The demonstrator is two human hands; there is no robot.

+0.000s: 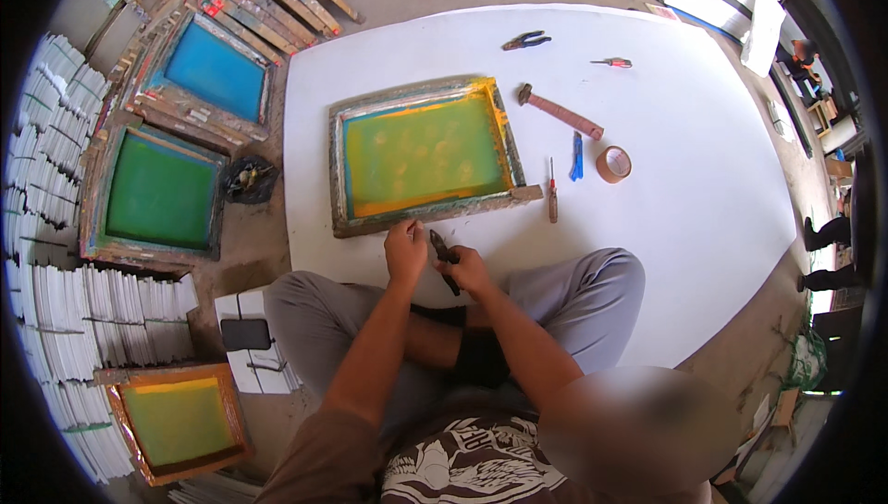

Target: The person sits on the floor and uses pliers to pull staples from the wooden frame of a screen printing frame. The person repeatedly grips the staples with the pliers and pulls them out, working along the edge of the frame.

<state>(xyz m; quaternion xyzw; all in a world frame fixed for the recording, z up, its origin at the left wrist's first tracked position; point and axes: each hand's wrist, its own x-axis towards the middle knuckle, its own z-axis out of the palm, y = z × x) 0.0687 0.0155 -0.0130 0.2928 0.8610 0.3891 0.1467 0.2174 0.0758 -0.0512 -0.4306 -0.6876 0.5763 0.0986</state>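
A screen-printing frame (425, 154) with yellow-green mesh and a paint-stained wooden border lies flat on the white sheet in front of me. My left hand (405, 252) is at its near edge, fingertips pinched together; whatever they hold is too small to make out. Beside it, my right hand (465, 271) grips a pair of dark pliers (438, 243) by the handles, jaws pointing away from me toward the frame. Right of the frame lie a hammer (562, 112), a screwdriver (553, 199), a blue utility knife (577, 156) and a roll of brown tape (613, 164).
On the white sheet (703, 227), a second pair of pliers (527, 40) and a small red screwdriver (613, 63) lie farther off. Blue (217, 65), green (157, 191) and yellow (180, 421) screens stand at left, near stacked paper (139, 314). A black phone (246, 334) rests by my left knee.
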